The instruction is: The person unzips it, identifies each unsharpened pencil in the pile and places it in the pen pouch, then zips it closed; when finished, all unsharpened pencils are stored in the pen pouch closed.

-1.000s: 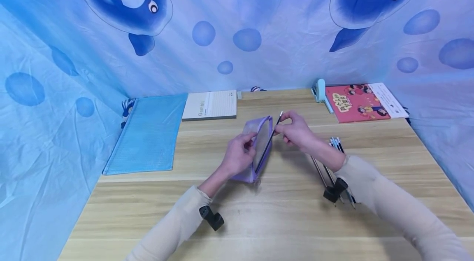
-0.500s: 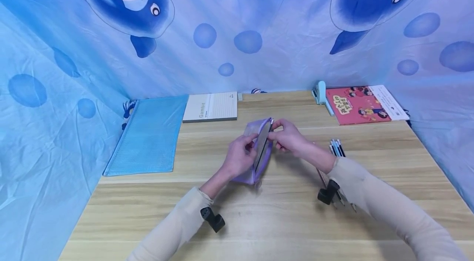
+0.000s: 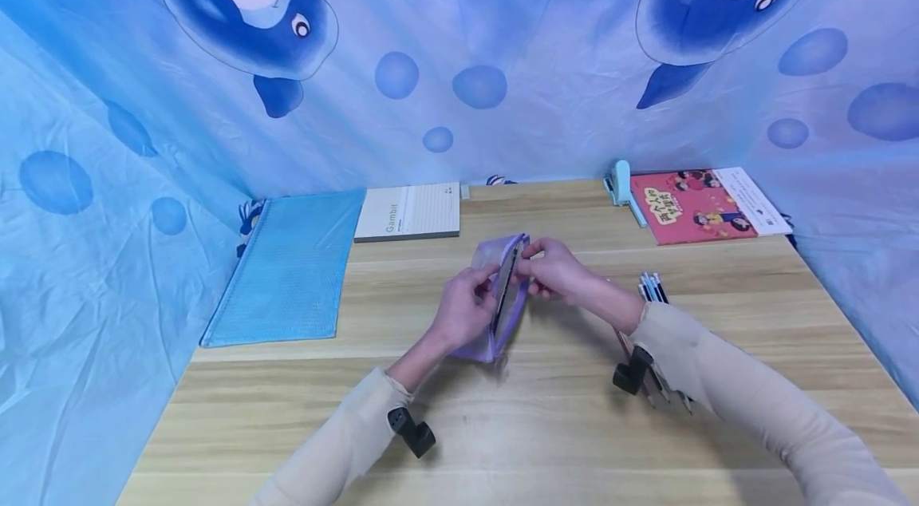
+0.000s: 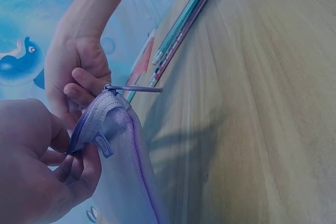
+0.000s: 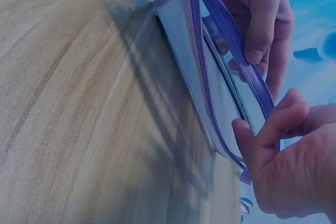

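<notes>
A lavender mesh pencil case [image 3: 490,252] stands on its narrow edge at mid-table, unzipped, its mouth facing right. My left hand [image 3: 465,310] pinches one zipped rim between thumb and fingers. A dark pencil [image 5: 226,77] lies lengthwise inside the mouth. At the far end of the opening, my right hand [image 3: 556,270] has thumb and forefinger about the pencil's upper end, which they partly hide. A ring-shaped zipper pull [image 4: 137,89] sticks out from the near end of the case. Several more pencils [image 3: 653,288] lie beneath and beside the right forearm.
A blue mesh pouch [image 3: 287,274] lies at the left, beside a cream notebook [image 3: 409,211]. At the back right are a light blue stapler [image 3: 620,180] and a red booklet [image 3: 689,211]. A dolphin-printed curtain [image 3: 459,27] closes off the table's back.
The pencil has been lowered from sticking out above the case to lying within its mouth, with my right hand moving down and left. My left hand has kept its hold.
</notes>
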The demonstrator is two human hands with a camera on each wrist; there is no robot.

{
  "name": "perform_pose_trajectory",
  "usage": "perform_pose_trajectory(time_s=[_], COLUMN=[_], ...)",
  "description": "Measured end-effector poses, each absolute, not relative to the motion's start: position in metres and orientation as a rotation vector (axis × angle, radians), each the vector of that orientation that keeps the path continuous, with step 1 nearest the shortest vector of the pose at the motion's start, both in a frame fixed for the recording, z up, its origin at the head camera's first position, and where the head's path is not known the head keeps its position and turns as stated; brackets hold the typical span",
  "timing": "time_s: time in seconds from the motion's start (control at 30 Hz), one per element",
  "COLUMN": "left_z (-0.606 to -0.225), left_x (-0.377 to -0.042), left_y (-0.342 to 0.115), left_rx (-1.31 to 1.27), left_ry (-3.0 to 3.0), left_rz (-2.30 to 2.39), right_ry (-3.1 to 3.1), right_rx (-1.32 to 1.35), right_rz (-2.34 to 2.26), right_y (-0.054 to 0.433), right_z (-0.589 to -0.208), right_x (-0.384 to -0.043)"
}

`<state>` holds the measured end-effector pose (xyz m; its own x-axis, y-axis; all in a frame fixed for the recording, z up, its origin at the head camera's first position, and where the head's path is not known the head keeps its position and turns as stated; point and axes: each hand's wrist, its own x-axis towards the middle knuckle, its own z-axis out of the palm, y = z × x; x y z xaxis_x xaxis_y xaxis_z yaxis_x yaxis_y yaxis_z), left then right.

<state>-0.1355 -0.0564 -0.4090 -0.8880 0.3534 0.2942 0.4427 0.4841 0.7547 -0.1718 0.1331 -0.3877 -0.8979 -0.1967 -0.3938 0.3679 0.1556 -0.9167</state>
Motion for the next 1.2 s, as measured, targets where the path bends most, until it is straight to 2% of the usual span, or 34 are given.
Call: perform_pose_trajectory(time_s=[0.33,0.87,1.2], left_z=[-0.406,-0.404,-0.403], left_x=[-0.134,-0.141,-0.139], left_y=[-0.06,-0.06,-0.059], left_rx=[-0.669,-0.683,-0.643], left_ry=[-2.61,-2.619,-2.661], left_rz=[-1.411,-1.412,-1.434], right_ry=[2.035,2.28,2.357], right_rx=[0.09,-0.045,-0.081], right_rz=[-1.784,-1.385,-1.12], right_y=[0.148,0.246,0.28], right_z=[-0.382,-0.364,-0.368], right_x=[-0.165,-0.154,-0.142])
